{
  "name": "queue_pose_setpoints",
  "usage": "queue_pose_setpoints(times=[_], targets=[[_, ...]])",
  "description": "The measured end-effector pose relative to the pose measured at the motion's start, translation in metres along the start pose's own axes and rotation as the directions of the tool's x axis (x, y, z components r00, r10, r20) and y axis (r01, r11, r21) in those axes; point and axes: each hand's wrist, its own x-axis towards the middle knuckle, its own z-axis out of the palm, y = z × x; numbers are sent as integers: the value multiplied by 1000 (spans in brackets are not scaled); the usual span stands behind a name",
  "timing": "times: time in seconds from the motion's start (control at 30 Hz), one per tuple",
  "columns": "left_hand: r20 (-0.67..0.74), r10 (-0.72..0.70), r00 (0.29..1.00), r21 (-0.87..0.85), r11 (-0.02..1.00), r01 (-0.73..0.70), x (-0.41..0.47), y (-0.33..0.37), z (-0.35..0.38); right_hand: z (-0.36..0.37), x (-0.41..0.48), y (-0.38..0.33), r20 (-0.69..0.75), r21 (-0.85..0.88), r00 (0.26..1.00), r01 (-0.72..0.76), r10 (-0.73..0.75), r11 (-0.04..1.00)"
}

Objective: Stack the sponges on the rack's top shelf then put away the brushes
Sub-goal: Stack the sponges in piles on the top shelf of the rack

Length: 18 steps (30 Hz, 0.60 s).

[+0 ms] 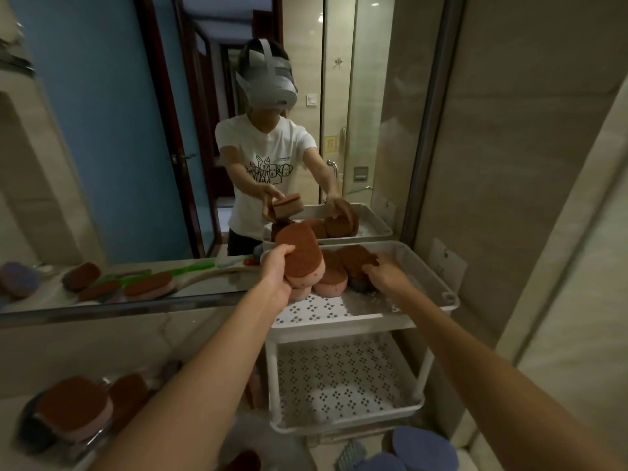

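Mirror (119, 147) fills the wall ahead of me. Against it on the right stands the white rack (438, 302), two perforated trays one above the other. The top shelf (319, 312) carries a huddle of brown-topped pink sponges (331, 277) at its far end, and the lower shelf (339, 379) sits directly beneath.

My left hand (276, 271) reaches in over the shelf's left rim. Its grip is closed round a tilted sponge (300, 254), thumb on the brown face, and that sponge leans against the pile. My right hand (385, 275) lies on the pile's right side. Its fingers are curled over the rear sponge (355, 261), with a dark grey pad (360, 286) just under the palm.

At lower left, beside my left forearm, loose sponges (73, 407) lie blurred on what may be a metal stand. Below the rack I see round blue pads (421, 447), too soft to read further. In the mirror's reflection a green brush handle (190, 266) lies among reflected sponges.
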Motion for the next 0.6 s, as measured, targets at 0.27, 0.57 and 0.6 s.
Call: queue_pose_setpoints(times=[0.27, 0.57, 0.6], targets=[[18, -21, 1000, -35, 999, 21, 3, -1, 0, 1, 3, 3, 153, -179, 985, 102, -75, 979], [42, -12, 999, -19, 1000, 13, 6, 3, 0, -4, 1, 6, 249, -371, 962, 203, -113, 906], [51, 11, 999, -21, 1000, -10, 8, 3, 2, -5, -1, 5, 237, -320, 964, 197, -123, 927]])
